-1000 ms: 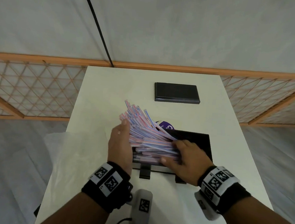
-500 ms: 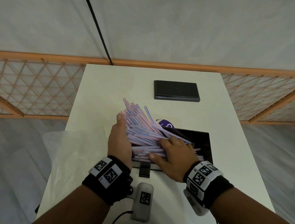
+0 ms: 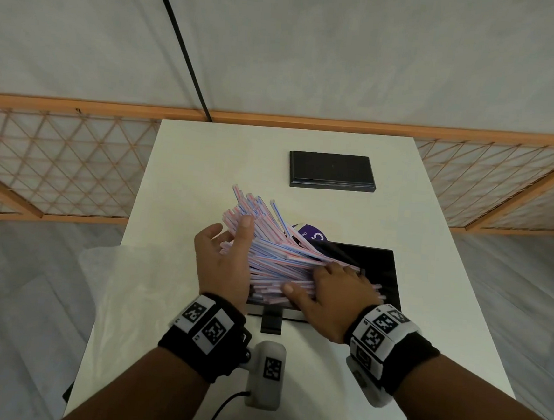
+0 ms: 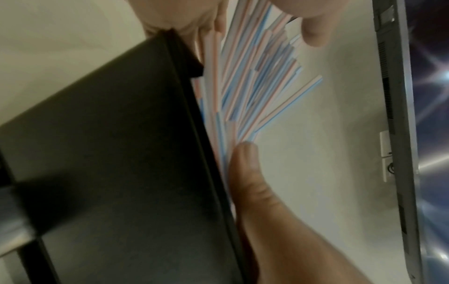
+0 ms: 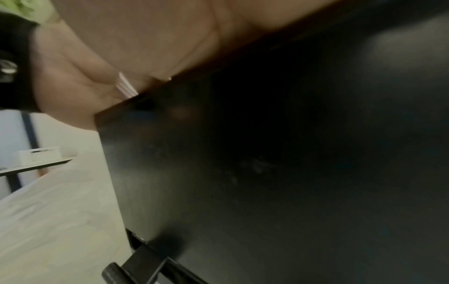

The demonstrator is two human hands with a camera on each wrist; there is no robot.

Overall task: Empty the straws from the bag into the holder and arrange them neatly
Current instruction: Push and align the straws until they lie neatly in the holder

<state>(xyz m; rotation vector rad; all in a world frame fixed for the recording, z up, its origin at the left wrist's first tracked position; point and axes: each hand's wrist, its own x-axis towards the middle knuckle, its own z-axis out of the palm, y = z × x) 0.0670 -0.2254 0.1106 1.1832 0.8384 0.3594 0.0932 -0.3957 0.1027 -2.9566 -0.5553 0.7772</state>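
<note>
A fanned bundle of pink-and-blue striped straws [image 3: 275,252] lies slanted in the black holder [image 3: 380,271], its left ends sticking up and out past the holder's left wall. My left hand [image 3: 230,236] stands edge-on against those raised ends, fingers spread and fairly straight. In the left wrist view the straws [image 4: 252,80] fan between its thumb [image 4: 245,173] and fingers, beside the holder's wall [image 4: 109,153]. My right hand [image 3: 316,279] lies flat on top of the straws over the holder. The right wrist view shows mostly the dark holder wall [image 5: 267,173].
The clear plastic bag [image 3: 114,280] lies crumpled at the table's left edge. A black lid [image 3: 331,171] sits at the back. A purple round object [image 3: 313,236] peeks out behind the holder. A grey tagged device [image 3: 266,374] with a cable rests near the front.
My right hand slid left along the top of the straws. The left hand's fingers have spread apart, and the straws' left ends stand a little higher.
</note>
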